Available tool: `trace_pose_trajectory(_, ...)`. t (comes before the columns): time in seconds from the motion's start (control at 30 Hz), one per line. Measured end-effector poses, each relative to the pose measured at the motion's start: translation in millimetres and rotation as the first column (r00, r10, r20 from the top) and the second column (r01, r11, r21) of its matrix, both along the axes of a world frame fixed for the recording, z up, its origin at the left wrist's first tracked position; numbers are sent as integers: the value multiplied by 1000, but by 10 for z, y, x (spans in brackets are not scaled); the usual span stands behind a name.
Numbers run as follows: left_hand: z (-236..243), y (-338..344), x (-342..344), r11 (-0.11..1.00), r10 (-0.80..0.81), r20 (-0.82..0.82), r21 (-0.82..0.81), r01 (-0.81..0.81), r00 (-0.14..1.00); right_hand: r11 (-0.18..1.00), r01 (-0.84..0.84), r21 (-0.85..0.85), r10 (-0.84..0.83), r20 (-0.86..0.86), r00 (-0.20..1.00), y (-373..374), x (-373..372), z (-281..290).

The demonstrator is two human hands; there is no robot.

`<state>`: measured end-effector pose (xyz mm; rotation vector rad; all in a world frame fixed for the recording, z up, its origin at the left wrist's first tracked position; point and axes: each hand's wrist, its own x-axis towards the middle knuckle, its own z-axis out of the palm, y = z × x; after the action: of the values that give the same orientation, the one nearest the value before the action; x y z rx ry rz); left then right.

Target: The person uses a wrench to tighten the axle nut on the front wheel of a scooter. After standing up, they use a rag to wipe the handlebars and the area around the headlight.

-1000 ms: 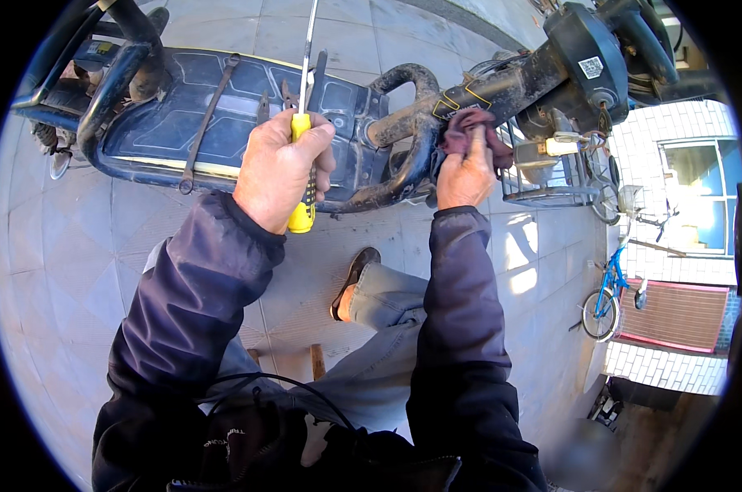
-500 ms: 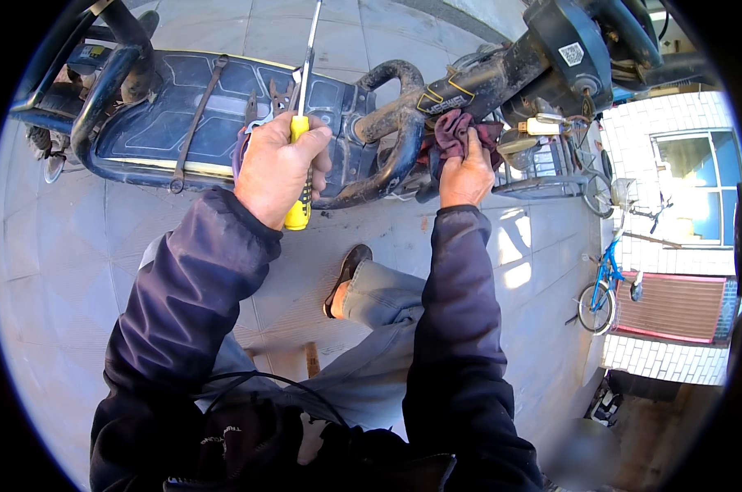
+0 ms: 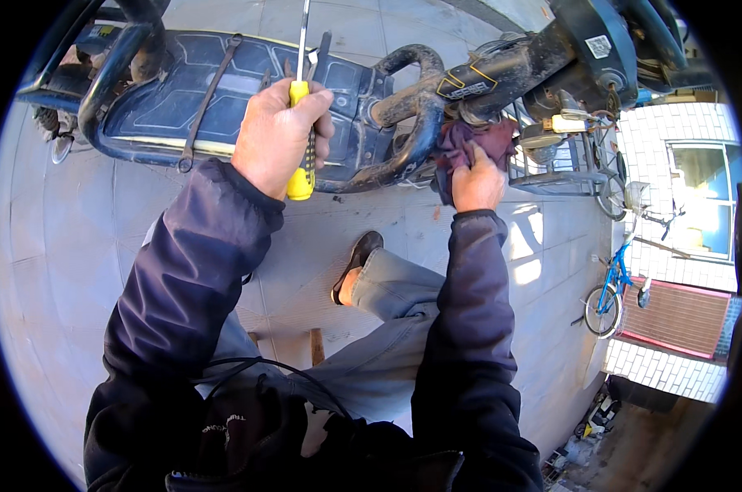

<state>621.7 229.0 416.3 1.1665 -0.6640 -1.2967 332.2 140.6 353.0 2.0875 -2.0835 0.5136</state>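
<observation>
My left hand (image 3: 282, 135) is closed round a screwdriver (image 3: 302, 176) with a yellow and black handle; its long metal shaft points away from me. Beneath that hand lies the dark footboard (image 3: 154, 115) of a scooter, with a wrench (image 3: 209, 102) across it and pliers-like tools (image 3: 312, 61) partly hidden behind my fingers. At the right, my right hand (image 3: 477, 182) grips a crumpled dark red rag (image 3: 490, 141), held beside the scooter's dirty steering column (image 3: 510, 78). Some of its fingertips are sunk in the cloth.
A bent black tube guard (image 3: 420, 135) rises between my hands. My leg and shoe (image 3: 359, 262) are on the grey paved floor (image 3: 100, 246) below the scooter. Further right are a blue bicycle (image 3: 609, 295) and a white brick wall (image 3: 674, 361) with a window.
The scooter has shifted slightly right and up in view. The rag and right hand appear lower against the column, the cloth spread differently. My left hand keeps the screwdriver.
</observation>
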Motion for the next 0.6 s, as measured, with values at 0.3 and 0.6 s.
trace_pose_trajectory(0.3, -50, 59, 172, 998, 54, 23, -28, -53, 998, 951, -299, 73, -19, 984, 177, 155, 150, -58)
trace_pose_trajectory(0.6, -6, 16, 78, 999, 20, 33, -43, -18, 999, 830, -473, 295, -256, 956, 147, 173, -141, -676)
